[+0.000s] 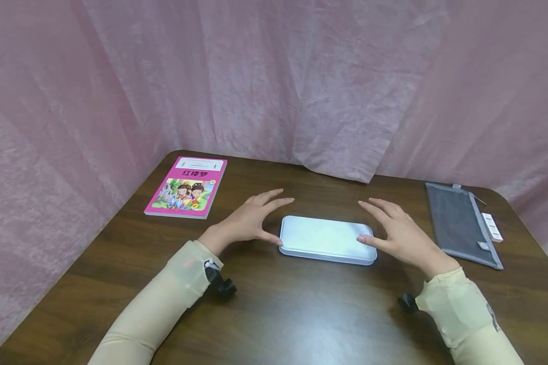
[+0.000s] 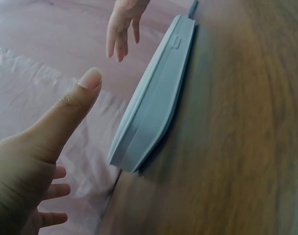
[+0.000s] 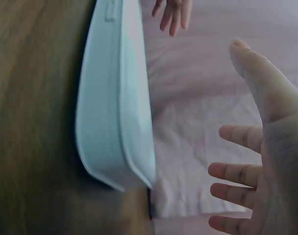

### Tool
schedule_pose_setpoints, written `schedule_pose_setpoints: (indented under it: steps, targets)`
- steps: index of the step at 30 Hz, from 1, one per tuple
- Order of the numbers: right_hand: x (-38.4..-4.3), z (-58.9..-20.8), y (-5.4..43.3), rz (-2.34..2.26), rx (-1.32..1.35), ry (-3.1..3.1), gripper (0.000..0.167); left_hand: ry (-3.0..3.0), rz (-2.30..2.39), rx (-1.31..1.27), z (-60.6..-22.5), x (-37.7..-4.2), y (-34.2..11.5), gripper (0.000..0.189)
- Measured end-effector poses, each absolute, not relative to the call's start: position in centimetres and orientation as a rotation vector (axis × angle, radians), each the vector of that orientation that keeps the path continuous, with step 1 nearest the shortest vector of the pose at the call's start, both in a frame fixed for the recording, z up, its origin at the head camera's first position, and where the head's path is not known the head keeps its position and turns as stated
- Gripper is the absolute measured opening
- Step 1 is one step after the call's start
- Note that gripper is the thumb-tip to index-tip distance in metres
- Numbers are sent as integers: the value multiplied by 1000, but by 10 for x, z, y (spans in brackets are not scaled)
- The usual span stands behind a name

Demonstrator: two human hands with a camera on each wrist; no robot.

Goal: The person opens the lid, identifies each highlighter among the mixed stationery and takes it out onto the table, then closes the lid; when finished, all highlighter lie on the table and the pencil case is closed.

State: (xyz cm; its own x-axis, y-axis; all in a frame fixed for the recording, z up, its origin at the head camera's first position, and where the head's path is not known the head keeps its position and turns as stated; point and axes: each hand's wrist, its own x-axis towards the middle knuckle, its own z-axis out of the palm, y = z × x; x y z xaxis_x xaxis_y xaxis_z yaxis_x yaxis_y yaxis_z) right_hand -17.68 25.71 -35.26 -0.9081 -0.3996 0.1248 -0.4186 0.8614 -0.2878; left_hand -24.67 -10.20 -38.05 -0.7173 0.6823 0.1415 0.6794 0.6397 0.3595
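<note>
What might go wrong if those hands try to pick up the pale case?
Two things, maybe. Neither hand grips the pale case yet, so if the left hand and right hand squeeze unevenly, it might slide or tip. There's also what looks like a small clasp on its side; bumping that might pop it open. The pictures don't show whether anything is inside to spill.

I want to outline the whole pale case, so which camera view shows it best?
The head view: the pale case lies wholly in frame, broad top and near side showing. The left wrist view shows mainly its side; the right wrist view likewise, cut off at the top.
</note>
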Motion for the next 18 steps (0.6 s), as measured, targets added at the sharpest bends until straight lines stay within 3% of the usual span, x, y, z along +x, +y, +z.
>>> schedule_pose_setpoints:
  steps: [18]
  targets:
    - [-184,-378,217,528,835,-2920,85,2711,564,1192,-398,-242,-83,101]
